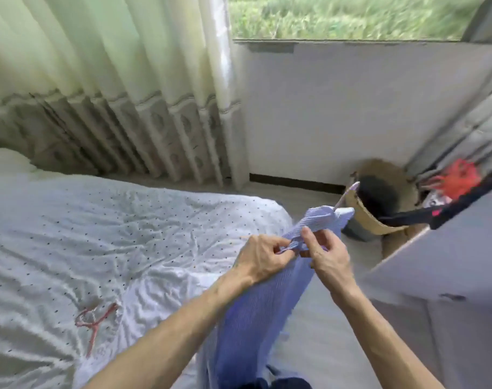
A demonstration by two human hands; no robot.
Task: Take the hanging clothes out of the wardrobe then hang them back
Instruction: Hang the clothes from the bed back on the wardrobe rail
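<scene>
On your left, a pink plastic hanger (96,322) lies on the white dotted bedsheet (112,234), below the pale green pleated curtain (104,80). Your left hand (263,259) pinches a fold near the top of the light blue ribbed garment (253,318), fingers (275,245) curled on the cloth. The garment hangs between your forearms, beside the bed. Your right hand (329,259) grips the same bunched edge. A pale hanger hook (347,196) juts from its collar, towards the woven straw basket (362,217) and grey fabric wardrobe (435,262).

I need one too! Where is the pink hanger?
In the head view, lower left: the pink hanger lies on the bed, left of the blue shirt.
</scene>
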